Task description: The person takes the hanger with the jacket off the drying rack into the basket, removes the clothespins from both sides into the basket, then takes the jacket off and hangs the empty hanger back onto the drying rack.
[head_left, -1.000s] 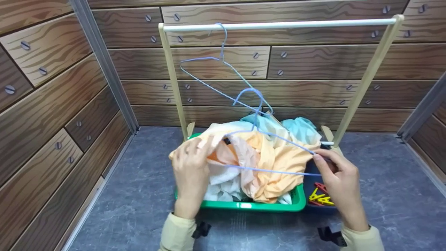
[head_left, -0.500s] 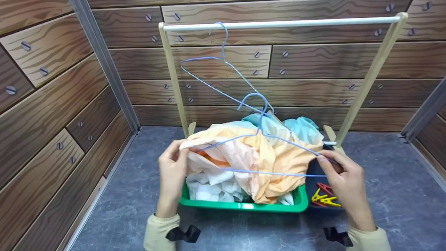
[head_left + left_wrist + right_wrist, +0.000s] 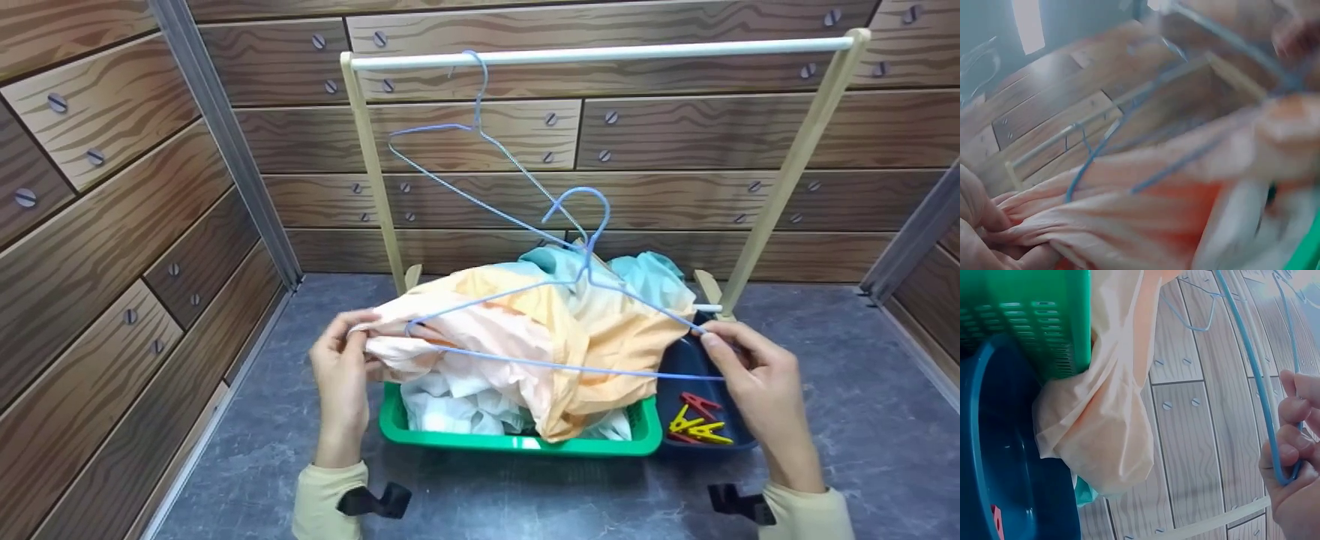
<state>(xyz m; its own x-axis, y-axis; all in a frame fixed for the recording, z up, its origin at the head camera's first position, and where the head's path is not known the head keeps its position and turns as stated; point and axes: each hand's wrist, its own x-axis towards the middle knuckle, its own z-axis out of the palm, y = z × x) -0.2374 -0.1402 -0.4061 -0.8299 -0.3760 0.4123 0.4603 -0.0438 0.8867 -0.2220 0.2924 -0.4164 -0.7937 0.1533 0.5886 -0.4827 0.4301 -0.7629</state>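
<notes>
A blue wire hanger [image 3: 608, 214] lies over a peach garment [image 3: 607, 337] with its hook pointing up. My right hand [image 3: 765, 390] grips the hanger's right end; in the right wrist view the fingers curl round the blue wire [image 3: 1264, 394]. With the left hand [image 3: 341, 375] I pinch the garment's paler edge and hold it out to the left. In the left wrist view, the hanger's wires [image 3: 1078, 183] run into the folds of the garment [image 3: 1123, 225], so the left tip is partly hidden.
A green basket [image 3: 525, 444] bears the garment, white cloth [image 3: 450, 405] and teal cloth [image 3: 652, 277]. Beside it a dark blue tub [image 3: 720, 448] holds red and yellow clothespins [image 3: 701, 431]. Behind stands a rack with a white rail [image 3: 637, 52], bearing another blue hanger [image 3: 480, 97].
My left hand has moved left, drawing the garment's pale edge out with it. The hanger and my right hand have shifted right, and more of the tub shows.
</notes>
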